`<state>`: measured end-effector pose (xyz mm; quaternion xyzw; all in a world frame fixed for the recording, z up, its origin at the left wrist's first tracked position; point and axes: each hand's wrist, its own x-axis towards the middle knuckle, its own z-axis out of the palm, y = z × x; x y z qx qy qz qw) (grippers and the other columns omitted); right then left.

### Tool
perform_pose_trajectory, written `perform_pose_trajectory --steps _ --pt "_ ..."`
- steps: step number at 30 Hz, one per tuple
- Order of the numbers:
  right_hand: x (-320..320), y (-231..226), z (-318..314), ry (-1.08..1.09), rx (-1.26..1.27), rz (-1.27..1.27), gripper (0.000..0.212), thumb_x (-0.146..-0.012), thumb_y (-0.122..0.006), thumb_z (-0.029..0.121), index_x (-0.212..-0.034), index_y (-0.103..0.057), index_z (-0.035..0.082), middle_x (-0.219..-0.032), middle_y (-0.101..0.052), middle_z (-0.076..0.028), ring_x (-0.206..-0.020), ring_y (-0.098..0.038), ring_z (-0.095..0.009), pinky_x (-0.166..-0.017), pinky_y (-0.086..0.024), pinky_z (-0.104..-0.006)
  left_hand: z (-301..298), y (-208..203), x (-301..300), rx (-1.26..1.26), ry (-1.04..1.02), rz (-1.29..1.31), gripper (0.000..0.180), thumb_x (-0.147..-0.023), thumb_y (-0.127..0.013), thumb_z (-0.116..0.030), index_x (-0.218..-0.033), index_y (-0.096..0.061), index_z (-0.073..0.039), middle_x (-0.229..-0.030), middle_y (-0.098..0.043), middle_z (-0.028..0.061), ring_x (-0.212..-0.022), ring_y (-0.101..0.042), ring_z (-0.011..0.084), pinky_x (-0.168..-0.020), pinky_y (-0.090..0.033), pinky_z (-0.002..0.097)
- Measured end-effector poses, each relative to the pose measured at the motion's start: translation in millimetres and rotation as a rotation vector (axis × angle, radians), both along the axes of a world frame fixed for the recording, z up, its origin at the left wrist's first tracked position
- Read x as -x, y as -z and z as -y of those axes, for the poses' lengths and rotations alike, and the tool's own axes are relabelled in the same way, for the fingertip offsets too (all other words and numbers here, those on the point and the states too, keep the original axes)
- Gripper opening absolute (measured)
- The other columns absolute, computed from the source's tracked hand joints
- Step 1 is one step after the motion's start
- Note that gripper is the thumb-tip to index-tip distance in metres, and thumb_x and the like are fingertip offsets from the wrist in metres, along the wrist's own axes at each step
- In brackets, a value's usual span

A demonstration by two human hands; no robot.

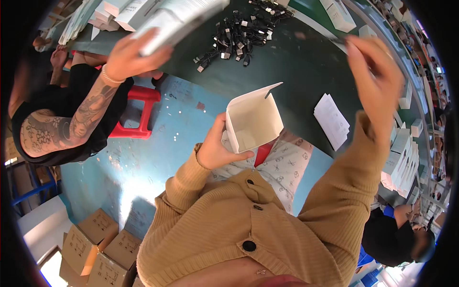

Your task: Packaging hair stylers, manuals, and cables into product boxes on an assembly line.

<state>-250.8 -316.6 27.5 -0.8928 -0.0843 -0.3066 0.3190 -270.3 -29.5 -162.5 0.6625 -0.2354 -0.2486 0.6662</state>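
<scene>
My left hand (pixel 216 144) is wrapped round a small white carton (pixel 256 117) above my lap. The carton's mouth faces up toward me and one flap stands out at the top. Its pale inside walls show. My right hand (pixel 377 71) is raised over the right of the table, smeared by motion. Its thumb and fingers come together at a small dark thing (pixel 338 41), too blurred to name. Below that hand lies a stack of folded white leaflets (pixel 332 120). Black cables with metal plugs (pixel 239 36) form a pile at the table's far middle.
At the left, a co-worker's hand (pixel 129 56) holds a blurred white box (pixel 179 21). A red stool (pixel 143 110) stands on the blue floor. White boxes line the right (pixel 401 158) and far left (pixel 129 14). Brown cartons (pixel 103 244) sit at lower left.
</scene>
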Motion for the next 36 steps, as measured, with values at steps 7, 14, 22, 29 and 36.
perform_pose_trajectory --steps 7,14,22,29,36 --pt "88 -9 -43 -0.340 0.303 -0.217 0.035 -0.058 -0.080 0.013 -0.090 -0.071 0.004 -0.073 -0.052 -0.006 -0.055 -0.051 -0.020 -0.046 -0.037 -0.0305 26 12 7 -0.028 0.198 0.225 0.092 -0.059 -0.090 -0.019 -0.131 -0.036 -0.003 -0.126 -0.051 0.0112 -0.116 -0.051 0.0220 -0.097 -0.042 0.0368" --pt "147 31 -32 -0.119 -0.035 -0.202 0.070 -0.065 -0.084 0.036 -0.121 -0.054 0.005 -0.106 -0.056 -0.016 -0.082 -0.059 -0.028 -0.062 -0.051 -0.0344 66 -18 39 0.051 0.281 -0.184 0.106 -0.054 -0.093 -0.019 -0.136 -0.028 -0.005 -0.131 -0.045 0.0115 -0.123 -0.045 0.0225 -0.099 -0.042 0.0386" --pt "178 34 7 0.392 -0.054 -0.293 0.089 -0.067 -0.076 0.021 -0.143 -0.034 0.002 -0.126 -0.051 -0.023 -0.109 -0.056 -0.036 -0.080 -0.053 -0.0378 150 -43 72 0.239 0.363 -0.049 0.130 -0.054 -0.093 -0.027 -0.147 -0.005 -0.009 -0.141 -0.031 0.0190 -0.127 -0.041 0.0299 -0.099 -0.040 0.0460" --pt "180 14 170 0.969 0.344 -0.598 0.069 -0.080 -0.066 0.041 -0.133 -0.049 0.000 -0.065 -0.065 -0.017 -0.070 -0.068 -0.025 -0.066 -0.050 -0.0357 116 -49 41 0.158 0.318 -0.073 0.110 -0.067 -0.082 -0.010 -0.149 -0.008 -0.010 -0.142 -0.032 0.0195 -0.124 -0.046 0.0273 -0.096 -0.041 0.0404" --pt "151 30 160 0.942 0.759 -0.447 0.061 -0.082 -0.068 0.034 -0.132 -0.050 0.004 -0.116 -0.059 -0.020 -0.101 -0.058 -0.037 -0.083 -0.048 -0.0441 20 -61 -80 0.113 -0.436 0.354 0.066 -0.073 -0.073 -0.002 -0.132 -0.045 -0.002 -0.124 -0.055 0.0119 -0.105 -0.056 0.0200 -0.084 -0.047 0.0313"
